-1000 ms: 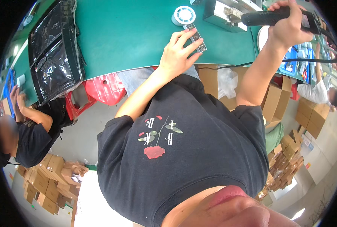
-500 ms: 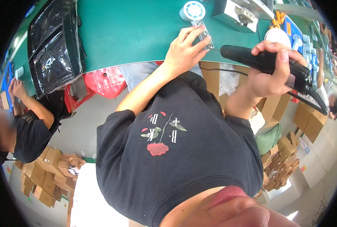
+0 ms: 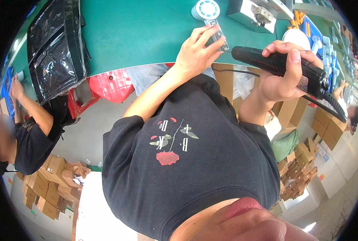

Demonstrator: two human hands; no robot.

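A small light-blue and white handheld fan lies on the green table, with its round slotted head pointing away from me. My left hand rests on its handle, fingers pressing along the opened side where inner parts show. A black corded electric screwdriver is held almost level in my right hand, my fingers wrapped round its body. Its thin bit points left and meets the near end of the fan's handle; whether it sits in a screw is too small to tell.
A metal fixture stands at the back right, beside a white round disc and blue trays of parts. Black plastic-wrapped panels lie on the left. A red stool is below the table edge; a co-worker works at far left.
My right hand has brought the screwdriver slightly left. The left hand and fan stay almost where they were. At far left the co-worker's hands have shifted a little.
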